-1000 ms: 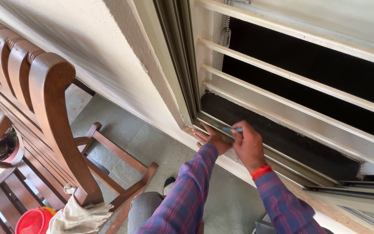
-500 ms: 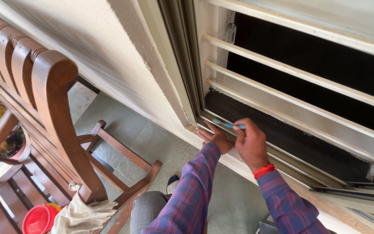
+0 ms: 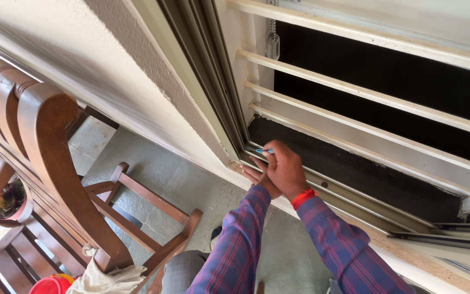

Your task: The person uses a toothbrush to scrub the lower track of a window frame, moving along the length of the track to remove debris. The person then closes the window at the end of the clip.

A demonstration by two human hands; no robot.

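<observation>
Fingers of right hand (image 3: pixel 284 169) pinch blue tool (image 3: pixel 264 151); left hand (image 3: pixel 257 175) rests open.

A slim blue tool (image 3: pixel 262 151) lay nearly level, its tip at the window track's (image 3: pixel 354 197) left corner

Window track (image 3: pixel 354 198): smooth metal, satin sheen.
Grille bars (image 3: pixel 365 95) above the track: painted metal, cream, scuffed.
Wall (image 3: pixel 110 71) left of the track: rough matt plaster.
Chair (image 3: pixel 44 147): glossy varnished wood.
Sleeves (image 3: pixel 235 245): woven plaid cloth.
Floor (image 3: pixel 191 188): matt stone tile.
Rag (image 3: pixel 101 277): crumpled cloth.
</observation>
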